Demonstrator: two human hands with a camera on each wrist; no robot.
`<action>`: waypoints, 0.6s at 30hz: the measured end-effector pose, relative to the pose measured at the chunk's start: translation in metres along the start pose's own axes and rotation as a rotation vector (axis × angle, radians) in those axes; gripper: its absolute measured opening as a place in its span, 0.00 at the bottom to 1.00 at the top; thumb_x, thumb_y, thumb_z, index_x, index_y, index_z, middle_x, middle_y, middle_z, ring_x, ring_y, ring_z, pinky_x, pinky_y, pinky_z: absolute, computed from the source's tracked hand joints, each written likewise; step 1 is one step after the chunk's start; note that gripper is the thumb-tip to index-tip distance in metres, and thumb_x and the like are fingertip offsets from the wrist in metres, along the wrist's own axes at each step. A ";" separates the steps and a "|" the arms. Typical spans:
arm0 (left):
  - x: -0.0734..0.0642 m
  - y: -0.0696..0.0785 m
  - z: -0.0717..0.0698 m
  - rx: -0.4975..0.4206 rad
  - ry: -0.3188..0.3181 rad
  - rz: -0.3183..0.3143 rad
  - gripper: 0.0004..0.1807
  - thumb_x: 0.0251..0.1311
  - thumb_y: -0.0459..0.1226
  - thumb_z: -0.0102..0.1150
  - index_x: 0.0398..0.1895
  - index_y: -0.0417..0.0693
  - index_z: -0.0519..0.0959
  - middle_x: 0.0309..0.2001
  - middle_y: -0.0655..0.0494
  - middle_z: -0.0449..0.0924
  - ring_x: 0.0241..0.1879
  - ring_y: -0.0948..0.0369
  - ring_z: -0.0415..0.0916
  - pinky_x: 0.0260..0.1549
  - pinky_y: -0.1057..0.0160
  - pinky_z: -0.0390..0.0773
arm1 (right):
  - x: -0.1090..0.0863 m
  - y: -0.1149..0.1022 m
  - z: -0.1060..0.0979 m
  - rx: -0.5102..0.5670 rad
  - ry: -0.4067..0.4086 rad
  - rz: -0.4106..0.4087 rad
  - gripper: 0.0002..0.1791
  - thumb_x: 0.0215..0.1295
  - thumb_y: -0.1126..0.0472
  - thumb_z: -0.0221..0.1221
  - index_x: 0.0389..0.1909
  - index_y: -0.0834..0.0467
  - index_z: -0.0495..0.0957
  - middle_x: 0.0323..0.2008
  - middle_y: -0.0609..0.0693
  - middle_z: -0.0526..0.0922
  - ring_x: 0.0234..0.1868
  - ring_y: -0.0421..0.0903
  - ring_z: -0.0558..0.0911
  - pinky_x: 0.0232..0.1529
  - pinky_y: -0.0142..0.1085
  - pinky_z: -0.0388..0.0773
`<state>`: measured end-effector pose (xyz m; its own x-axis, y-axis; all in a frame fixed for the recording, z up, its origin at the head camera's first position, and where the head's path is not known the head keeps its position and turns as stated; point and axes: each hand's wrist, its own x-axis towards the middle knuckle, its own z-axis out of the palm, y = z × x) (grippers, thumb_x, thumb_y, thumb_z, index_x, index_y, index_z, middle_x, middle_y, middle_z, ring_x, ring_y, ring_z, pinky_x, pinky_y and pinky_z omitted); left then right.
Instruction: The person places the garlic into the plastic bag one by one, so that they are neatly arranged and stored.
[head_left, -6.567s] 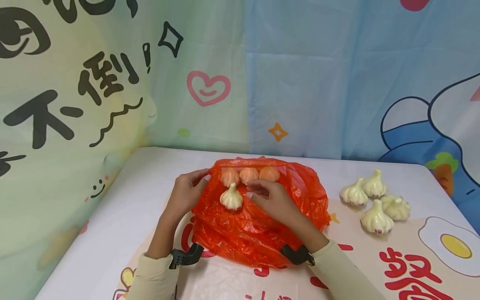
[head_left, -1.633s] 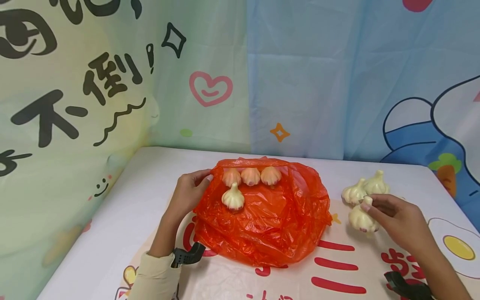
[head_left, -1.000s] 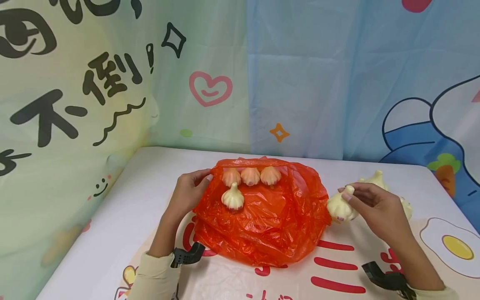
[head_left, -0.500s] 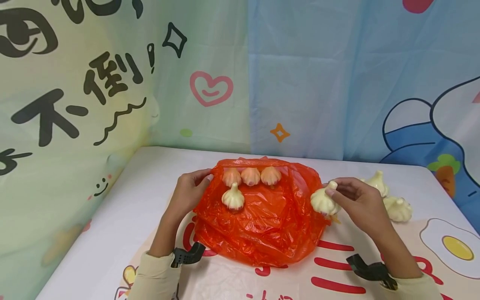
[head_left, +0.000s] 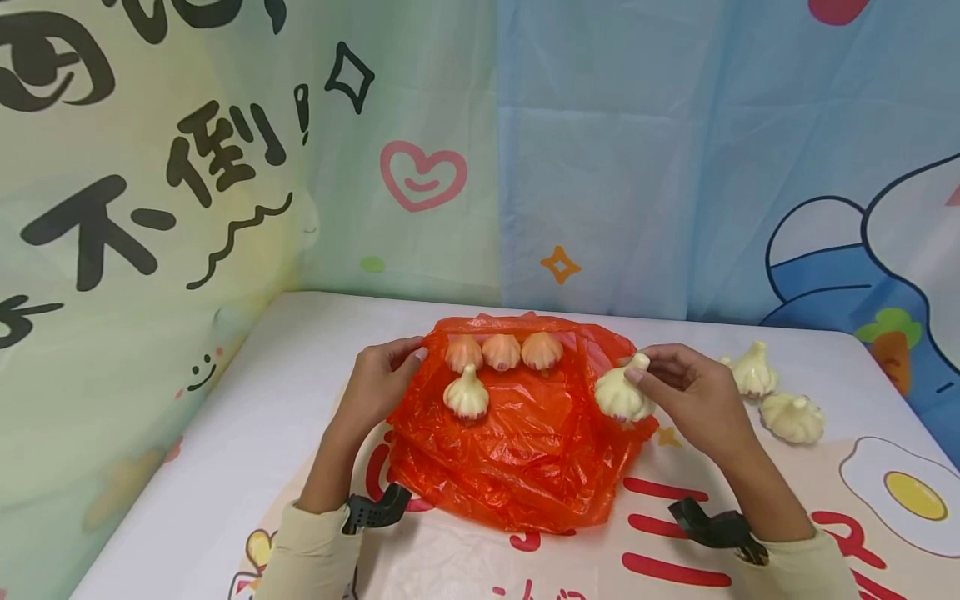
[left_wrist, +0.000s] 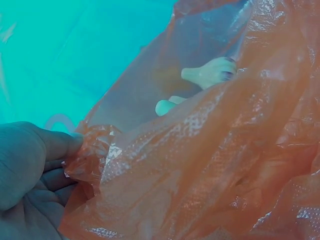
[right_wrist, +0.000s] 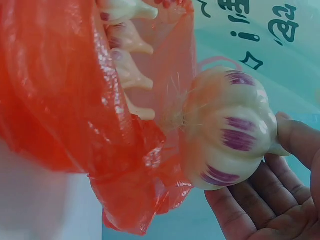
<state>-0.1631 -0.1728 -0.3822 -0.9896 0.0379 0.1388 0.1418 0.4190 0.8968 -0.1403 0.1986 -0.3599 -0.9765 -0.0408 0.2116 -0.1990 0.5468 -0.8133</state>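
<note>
A red plastic bag (head_left: 517,467) lies with its mouth towards the backdrop. My left hand (head_left: 382,379) pinches its left rim between thumb and fingers. Held by the stem in my right hand (head_left: 693,404), a garlic bulb (head_left: 621,395) hangs at the bag's right edge, overlapping the red film. In the right wrist view the purple-streaked base of this garlic bulb (right_wrist: 232,132) faces the bag. Three garlic bulbs (head_left: 501,352) stand in a row at the bag's back, tinted orange through the film. Another garlic bulb (head_left: 466,395) sits in front of the leftmost one.
Two garlic bulbs, one behind (head_left: 753,372) and one in front (head_left: 792,418), show on the table to the right. My right hand covers part of that area. A printed cloth backdrop (head_left: 600,167) rises behind the white table (head_left: 337,325).
My right hand, over the bag at first, went to the group on the right and gripped a garlic bulb. It has carried that bulb leftward to the bag. My left hand keeps its hold.
</note>
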 end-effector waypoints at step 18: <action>0.000 0.001 0.000 0.000 -0.002 -0.001 0.17 0.70 0.37 0.54 0.58 0.42 0.79 0.49 0.49 0.82 0.39 0.56 0.83 0.35 0.59 0.84 | 0.014 -0.017 0.023 0.140 -0.097 0.001 0.21 0.65 0.52 0.64 0.50 0.63 0.77 0.43 0.57 0.84 0.45 0.48 0.83 0.41 0.29 0.80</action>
<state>-0.1631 -0.1718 -0.3810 -0.9898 0.0391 0.1368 0.1406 0.4188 0.8971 -0.1524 0.1697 -0.3560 -0.9788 -0.1241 0.1629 -0.2008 0.4251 -0.8826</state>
